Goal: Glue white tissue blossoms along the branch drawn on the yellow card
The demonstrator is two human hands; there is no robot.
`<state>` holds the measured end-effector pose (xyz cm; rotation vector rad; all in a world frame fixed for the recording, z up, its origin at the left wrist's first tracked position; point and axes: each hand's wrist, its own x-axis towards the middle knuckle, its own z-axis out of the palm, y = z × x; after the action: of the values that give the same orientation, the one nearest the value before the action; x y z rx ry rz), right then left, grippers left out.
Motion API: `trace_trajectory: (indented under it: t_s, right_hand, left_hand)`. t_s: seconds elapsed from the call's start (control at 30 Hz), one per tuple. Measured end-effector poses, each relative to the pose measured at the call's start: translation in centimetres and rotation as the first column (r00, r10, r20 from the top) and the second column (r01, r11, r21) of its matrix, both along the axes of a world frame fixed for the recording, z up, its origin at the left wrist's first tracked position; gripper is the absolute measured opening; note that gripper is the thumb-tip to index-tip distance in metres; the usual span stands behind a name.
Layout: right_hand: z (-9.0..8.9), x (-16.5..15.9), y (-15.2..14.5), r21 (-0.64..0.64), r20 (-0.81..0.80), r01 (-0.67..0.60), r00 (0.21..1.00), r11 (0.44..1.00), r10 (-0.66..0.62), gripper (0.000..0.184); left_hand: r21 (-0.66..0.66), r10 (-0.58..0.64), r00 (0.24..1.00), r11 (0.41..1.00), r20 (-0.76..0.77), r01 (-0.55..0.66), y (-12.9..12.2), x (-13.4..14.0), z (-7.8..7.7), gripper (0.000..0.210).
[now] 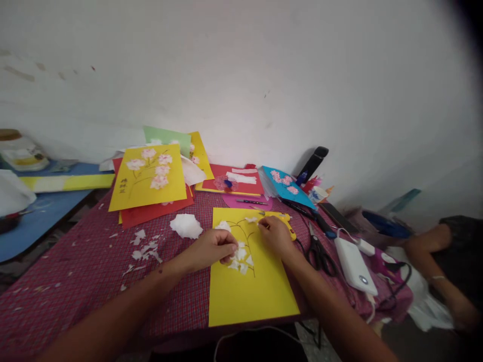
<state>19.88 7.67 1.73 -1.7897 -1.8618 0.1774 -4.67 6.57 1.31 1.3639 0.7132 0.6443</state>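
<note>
The left hand (223,249) partly hides white paper scraps (241,254), and what its fingertips hold, if anything, is too small to tell. The right hand (275,235) partly covers the yellow glue gun (286,217). The right edge cuts off a co-worker (433,251) (blurred, arm bent).

Flat yellow sheet (252,301) with thin dark branching stem (253,267), white paper scraps (241,254) mostly on its left

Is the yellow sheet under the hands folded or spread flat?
Spread flat: the yellow sheet lies on the checked tablecloth, both near corners showing and no fold visible.
</note>
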Motion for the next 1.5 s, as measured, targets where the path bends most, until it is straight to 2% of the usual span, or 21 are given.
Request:
trace_trajectory:
  t_s: [0.33, 0.83, 1.1, 1.27, 1.4, 1.5]
  right_hand:
    - [-0.8, -1.3, 0.7, -0.025, 0.244, -0.043, 0.968, 0.999, 0.048, 0.017]
    - [-0.4, -1.9, 1.4, -0.098, 0.382, -0.003, 0.923, 0.995, 0.040, 0.022]
    - [0.1, -1.7, 0.8, -0.102, 0.372, -0.036, 0.926, 0.994, 0.072, 0.024]
    - [0.1, -0.7, 0.0, -0.007, 0.289, -0.056, 0.956, 0.998, 0.056, 0.032]
    - [0.4, 0.1, -1.3, 0.054, 0.201, -0.055, 0.979, 0.997, 0.043, 0.031]
    - [0.7, 0.3, -2.7, 0.002, 0.125, -0.105, 0.987, 0.995, 0.104, 0.025]
  left_hand:
    - [0.023, -0.049, 0.999, 0.999, -0.011, 0.049, -0.1, -0.1, 0.2, 0.015]
    - [0.023, -0.054, 0.998, 0.998, -0.026, 0.055, -0.2, -0.1, 0.3, 0.013]
    - [0.017, -0.049, 0.998, 0.999, -0.033, 0.050, -0.2, -0.1, 0.5, 0.014]
    - [0.024, -0.054, 0.998, 0.998, -0.029, 0.055, -0.2, -0.2, 0.3, 0.015]
    - [0.058, 0.011, 0.999, 0.998, -0.052, -0.008, -0.1, -0.3, 0.7, 0.015]
    - [0.064, 0.056, 0.998, 0.996, -0.019, -0.055, 0.0, -0.5, 1.2, 0.017]
